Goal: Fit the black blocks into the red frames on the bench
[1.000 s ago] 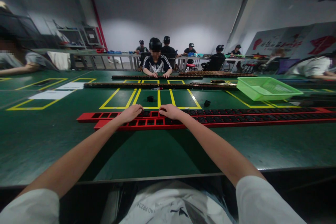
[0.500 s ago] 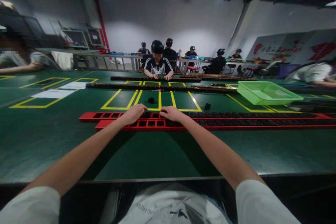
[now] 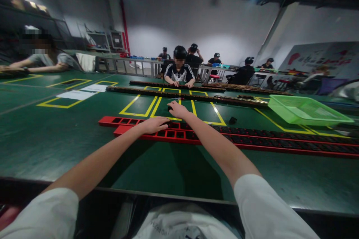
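Two long red slotted strips (image 3: 179, 135) lie side by side across the table, with black pieces (image 3: 269, 139) filling the slots on the right and open slots towards the left. My left hand (image 3: 155, 124) rests over the strips, fingers stretched to the right and touching the rear one. Dark piece edges show by its fingertips. Beyond the strips, my right hand (image 3: 178, 109) has its fingers closed around a small black block (image 3: 169, 108), partly hidden by the fingers. Another black block (image 3: 232, 120) lies on the table farther right.
A light green plastic basket (image 3: 308, 110) stands at the right. Long dark strips (image 3: 168, 92) cross the table farther back, over yellow tape outlines (image 3: 134, 114). White papers (image 3: 74, 94) lie at the left. A co-worker (image 3: 179, 69) sits opposite; another person (image 3: 47, 59) is at far left.
My right hand has moved off the strips, away from me, to the black block. My left hand has shifted right along the strips. The view has turned slightly left.
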`<state>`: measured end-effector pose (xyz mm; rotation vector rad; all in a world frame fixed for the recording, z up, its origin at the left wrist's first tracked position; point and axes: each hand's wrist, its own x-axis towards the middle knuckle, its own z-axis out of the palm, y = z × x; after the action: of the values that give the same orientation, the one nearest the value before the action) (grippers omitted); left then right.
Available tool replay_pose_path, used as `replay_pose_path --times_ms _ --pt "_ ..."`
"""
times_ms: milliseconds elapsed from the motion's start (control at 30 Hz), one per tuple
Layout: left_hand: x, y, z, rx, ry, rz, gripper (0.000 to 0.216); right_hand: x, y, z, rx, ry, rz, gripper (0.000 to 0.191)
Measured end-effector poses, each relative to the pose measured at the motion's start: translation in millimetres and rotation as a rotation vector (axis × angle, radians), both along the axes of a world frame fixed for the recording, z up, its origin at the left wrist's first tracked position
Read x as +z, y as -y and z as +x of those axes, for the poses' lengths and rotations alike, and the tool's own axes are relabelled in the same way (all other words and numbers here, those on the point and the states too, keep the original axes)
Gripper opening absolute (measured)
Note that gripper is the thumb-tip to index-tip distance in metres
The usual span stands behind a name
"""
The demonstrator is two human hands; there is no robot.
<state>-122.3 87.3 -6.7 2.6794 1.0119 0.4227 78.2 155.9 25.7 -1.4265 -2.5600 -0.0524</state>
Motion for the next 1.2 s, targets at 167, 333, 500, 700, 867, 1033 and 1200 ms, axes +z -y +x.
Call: replay_pose_path --times_ms 167,333,500,700,867,1033,1200 --pt "-0.9 -2 1 -0.036 -0.025 0.023 0.052 1.3 -24 -9 -0.014 0.169 -0.110 0.053" --pt "1.3 2 3 -0.025 -0.039 0.024 0.051 1.2 -20 12 0.027 0.120 -0.081 0.032" --pt "6.5 7 4 0.035 -0.094 0.039 0.052 -3.8 8 42 0.100 -0.213 -0.016 0.028" --pt "6.4 8 3 0.052 -0.096 0.014 0.054 -24.6 44 56 0.121 -0.513 0.008 0.019" --pt "2.8 7 1 0.094 -0.110 0.039 0.054 -25.1 59 53 0.121 -0.475 0.056 0.031" --pt "2.8 7 2 0.089 -0.079 0.017 0.053 -20.8 70 51 0.159 -0.418 0.065 0.049" --pt "7.0 9 2 0.078 -0.085 0.001 0.050 -17.7 74 50 0.121 -0.344 0.014 0.045"
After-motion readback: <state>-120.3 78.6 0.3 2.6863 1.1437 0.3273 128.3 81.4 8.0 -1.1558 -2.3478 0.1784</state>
